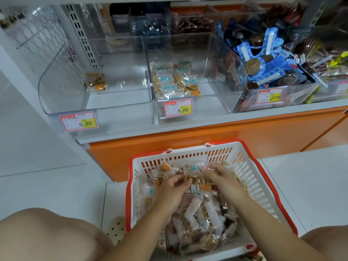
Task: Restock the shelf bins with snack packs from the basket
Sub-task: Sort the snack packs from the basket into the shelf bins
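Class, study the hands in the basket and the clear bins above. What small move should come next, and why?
Probably lift the snack pack clear of the basket toward the left bin. The left hand curls round it, the right hand touches its top edge, and that bin holds hardly anything, while the middle bin has a pile.

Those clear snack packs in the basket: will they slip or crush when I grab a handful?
Probably slippery: the snack packs have glossy clear film and lie loosely heaped in the basket. Likely light and crinkly, since the right hand pinches one by its film. Possibly fragile: thin biscuit discs show inside.
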{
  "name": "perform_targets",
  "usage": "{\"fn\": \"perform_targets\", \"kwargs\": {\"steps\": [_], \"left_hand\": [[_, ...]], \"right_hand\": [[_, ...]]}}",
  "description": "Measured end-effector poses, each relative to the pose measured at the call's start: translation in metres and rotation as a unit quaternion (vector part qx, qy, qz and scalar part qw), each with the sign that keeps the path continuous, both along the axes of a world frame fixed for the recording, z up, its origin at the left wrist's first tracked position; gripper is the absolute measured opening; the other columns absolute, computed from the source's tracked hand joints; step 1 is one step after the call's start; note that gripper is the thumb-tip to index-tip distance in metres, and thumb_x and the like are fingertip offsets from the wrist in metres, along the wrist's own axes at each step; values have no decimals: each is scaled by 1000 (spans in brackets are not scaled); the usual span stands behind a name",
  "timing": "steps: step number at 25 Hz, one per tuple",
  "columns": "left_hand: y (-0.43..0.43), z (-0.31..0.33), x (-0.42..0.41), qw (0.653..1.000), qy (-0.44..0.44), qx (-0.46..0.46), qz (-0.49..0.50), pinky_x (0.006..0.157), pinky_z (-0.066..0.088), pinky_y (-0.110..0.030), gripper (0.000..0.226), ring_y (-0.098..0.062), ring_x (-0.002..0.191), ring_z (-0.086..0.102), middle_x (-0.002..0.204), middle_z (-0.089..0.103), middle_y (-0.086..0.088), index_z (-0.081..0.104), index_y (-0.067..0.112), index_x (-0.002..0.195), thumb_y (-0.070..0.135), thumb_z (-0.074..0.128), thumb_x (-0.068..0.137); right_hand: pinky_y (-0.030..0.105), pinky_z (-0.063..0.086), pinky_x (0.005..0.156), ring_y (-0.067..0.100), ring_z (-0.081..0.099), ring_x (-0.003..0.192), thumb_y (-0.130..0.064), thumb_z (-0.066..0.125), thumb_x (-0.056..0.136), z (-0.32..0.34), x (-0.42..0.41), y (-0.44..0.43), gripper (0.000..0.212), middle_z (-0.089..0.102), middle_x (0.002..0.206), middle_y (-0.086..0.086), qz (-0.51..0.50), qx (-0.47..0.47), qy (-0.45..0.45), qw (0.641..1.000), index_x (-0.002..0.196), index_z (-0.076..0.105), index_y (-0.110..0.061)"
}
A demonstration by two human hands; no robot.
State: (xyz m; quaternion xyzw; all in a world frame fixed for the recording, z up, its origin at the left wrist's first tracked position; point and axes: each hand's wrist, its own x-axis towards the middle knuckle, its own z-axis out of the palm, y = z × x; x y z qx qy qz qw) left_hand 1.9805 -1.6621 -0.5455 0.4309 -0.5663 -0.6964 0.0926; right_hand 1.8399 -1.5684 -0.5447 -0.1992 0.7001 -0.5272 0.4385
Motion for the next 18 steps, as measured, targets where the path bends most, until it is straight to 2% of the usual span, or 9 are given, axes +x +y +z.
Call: {"fn": "perform_targets", "kwargs": {"steps": [2, 5, 7, 9, 11, 13, 15, 16, 18], "left_hand": [[-14, 28, -6, 995, 5, -88, -48, 89, 57, -35, 16, -9, 95, 70, 108, 70, 11, 63, 43, 100, 30, 66, 91], [-41, 95, -15, 956, 35, -281, -76, 78, 53, -16, 24, 6, 93, 62, 112, 65, 18, 59, 46, 110, 29, 62, 94], [-66, 135, -18, 881, 24, -473, -27, 87, 47, -16, 34, 6, 104, 55, 122, 58, 18, 54, 38, 129, 33, 58, 96], [-96, 160, -18, 798, -8, -602, 32, 101, 41, -27, 45, -5, 122, 47, 136, 50, 13, 46, 31, 140, 36, 54, 96], [-123, 166, -19, 774, -83, -627, 25, 109, 33, -32, 56, -12, 136, 36, 150, 39, 7, 34, 27, 149, 39, 52, 97], [-138, 162, -23, 797, -137, -588, -14, 113, 29, -34, 62, -15, 141, 31, 156, 32, 4, 21, 26, 153, 41, 47, 99], [-144, 156, -27, 814, -156, -558, -43, 111, 34, -34, 63, -16, 139, 37, 157, 33, 4, 12, 28, 155, 40, 42, 101], [-145, 155, -28, 816, -155, -555, -49, 108, 37, -34, 63, -16, 137, 41, 156, 34, 4, 8, 29, 155, 40, 40, 102], [-146, 157, -29, 819, -152, -551, -53, 106, 40, -33, 63, -15, 135, 44, 157, 32, 7, 4, 32, 155, 41, 38, 102]], "right_hand": [[23, 50, 67, 18, 62, 70, -30, 75, 80, 20, -3, -6, 26, 61, 71, 3, -25, -39, 40, 998, 82, 59, -10], [35, 55, 78, 27, 71, 83, -17, 76, 78, 83, -16, -27, 17, 73, 86, 10, -73, -146, 83, 983, 88, 65, -9], [24, 54, 70, 13, 71, 81, -16, 76, 80, 133, -35, -49, 14, 74, 84, -1, -113, -199, 162, 960, 86, 64, -14], [15, 50, 62, 6, 66, 72, -20, 77, 81, 173, -59, -78, 18, 68, 77, -6, -137, -202, 278, 929, 82, 59, -17], [18, 46, 60, 10, 57, 68, -24, 78, 80, 195, -86, -114, 26, 58, 75, -5, -124, -155, 361, 911, 78, 52, -23], [30, 46, 64, 18, 55, 72, -28, 80, 77, 190, -114, -148, 33, 56, 76, 0, -76, -14, 437, 896, 74, 47, -23], [37, 52, 73, 27, 62, 84, -30, 81, 75, 174, -135, -174, 32, 66, 88, 9, -12, 156, 491, 857, 81, 55, -14], [39, 54, 77, 31, 65, 88, -29, 82, 74, 165, -142, -184, 33, 69, 94, 14, 21, 199, 481, 853, 85, 56, -10], [39, 57, 77, 31, 67, 84, -26, 83, 75, 151, -148, -201, 32, 71, 95, 19, 72, 221, 409, 883, 84, 59, -6]]}}
